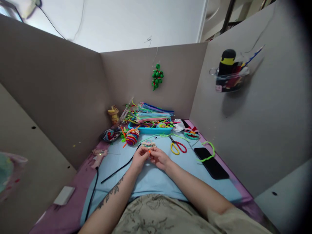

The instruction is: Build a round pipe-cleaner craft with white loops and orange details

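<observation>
I am looking at a small fuzzy craft piece, pale with teal and orange bits, being held up just above the blue mat between both hands. The left hand is pinching its near left edge with the fingertips closed on it, and the right hand is gripping its right underside the same way, so the piece is sitting at the meeting point of the two sets of fingertips, slightly beyond the knuckles. I judge both hands are clamping it this way to keep it steady while the fingers are working fine detail; an orange tip is showing at the lower edge, though I cannot tell exactly what it is.

A black pipe cleaner is lying diagonally on the mat just left of the left hand, within easy reach. The scissors with yellow and red handles are resting just beyond the right hand, blades pointing away. A lime green pipe cleaner is curling over the black phone further right. Behind, a blue tray is carrying a stack of colourful pipe cleaners, and a striped finished piece is sitting near it.
</observation>
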`<move>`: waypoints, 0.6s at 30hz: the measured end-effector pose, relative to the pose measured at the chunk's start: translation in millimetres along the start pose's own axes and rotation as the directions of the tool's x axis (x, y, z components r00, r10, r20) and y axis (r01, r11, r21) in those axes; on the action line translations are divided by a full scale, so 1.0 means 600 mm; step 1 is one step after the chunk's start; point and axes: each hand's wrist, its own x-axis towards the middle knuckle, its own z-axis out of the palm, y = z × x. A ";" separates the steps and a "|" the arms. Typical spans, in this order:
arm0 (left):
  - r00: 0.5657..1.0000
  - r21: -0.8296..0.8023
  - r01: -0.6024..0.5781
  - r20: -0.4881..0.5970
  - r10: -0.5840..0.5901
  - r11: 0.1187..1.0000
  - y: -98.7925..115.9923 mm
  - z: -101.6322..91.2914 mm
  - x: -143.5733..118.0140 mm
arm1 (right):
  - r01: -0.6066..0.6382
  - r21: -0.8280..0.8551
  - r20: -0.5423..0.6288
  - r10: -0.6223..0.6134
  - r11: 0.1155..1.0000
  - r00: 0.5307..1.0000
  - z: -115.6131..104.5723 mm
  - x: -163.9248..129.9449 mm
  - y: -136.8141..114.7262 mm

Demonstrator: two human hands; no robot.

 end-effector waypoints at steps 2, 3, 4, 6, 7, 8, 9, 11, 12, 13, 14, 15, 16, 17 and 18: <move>1.000 0.012 -0.007 0.013 0.007 1.000 0.000 -0.001 -0.001 | -0.031 0.032 0.016 0.031 0.999 0.999 0.001 -0.001 -0.001; 1.000 0.022 -0.014 0.016 0.013 1.000 0.000 -0.001 -0.002 | -0.049 0.040 0.027 0.048 0.998 0.998 0.001 -0.001 -0.002; 1.000 0.038 -0.022 0.013 0.022 0.999 0.000 -0.001 -0.002 | -0.064 0.040 0.038 0.062 0.997 0.997 0.000 0.000 -0.002; 0.999 0.087 -0.036 0.003 0.036 0.996 0.000 -0.003 -0.001 | -0.077 0.011 0.051 0.076 0.997 0.996 -0.005 0.002 -0.001; 0.999 0.125 -0.043 0.003 0.043 0.991 0.000 -0.004 0.000 | -0.069 -0.020 0.047 0.070 0.997 0.996 -0.007 0.004 0.000; 0.999 0.174 -0.054 0.007 0.054 0.983 0.001 -0.005 0.000 | -0.051 -0.059 0.031 0.053 0.997 0.998 -0.009 0.006 0.000; 0.997 0.233 -0.071 0.008 0.071 0.970 0.002 -0.006 0.001 | -0.023 -0.104 0.007 0.024 0.994 1.000 -0.011 0.008 0.001; 0.993 0.352 -0.111 -0.003 0.120 0.929 0.005 -0.007 0.001 | 0.066 -0.218 -0.053 -0.079 0.974 0.995 -0.014 0.010 0.001; 0.989 0.400 -0.130 -0.015 0.148 0.907 0.008 -0.007 0.001 | 0.123 -0.281 -0.075 -0.150 0.952 0.986 -0.015 0.011 0.000; 0.984 0.437 -0.146 -0.027 0.175 0.887 0.010 -0.007 0.001 | 0.187 -0.344 -0.082 -0.228 0.920 0.970 -0.015 0.011 -0.002; 0.980 0.465 -0.161 -0.032 0.198 0.871 0.013 -0.006 0.000 | 0.251 -0.402 -0.074 -0.304 0.881 0.950 -0.015 0.011 -0.004; 0.976 0.486 -0.175 -0.032 0.217 0.856 0.015 -0.005 0.000 | 0.306 -0.451 -0.053 -0.368 0.838 0.928 -0.015 0.010 -0.006; 0.972 0.502 -0.189 -0.025 0.233 0.844 0.018 -0.004 -0.001 | 0.349 -0.490 -0.029 -0.415 0.799 0.910 -0.014 0.009 -0.009; 0.969 0.518 -0.203 -0.015 0.246 0.831 0.019 -0.004 -0.002 | 0.375 -0.520 -0.004 -0.442 0.767 0.897 -0.014 0.008 -0.011; 0.966 0.534 -0.217 -0.005 0.259 0.817 0.020 -0.003 -0.002 | 0.386 -0.545 0.014 -0.452 0.744 0.892 -0.014 0.007 -0.012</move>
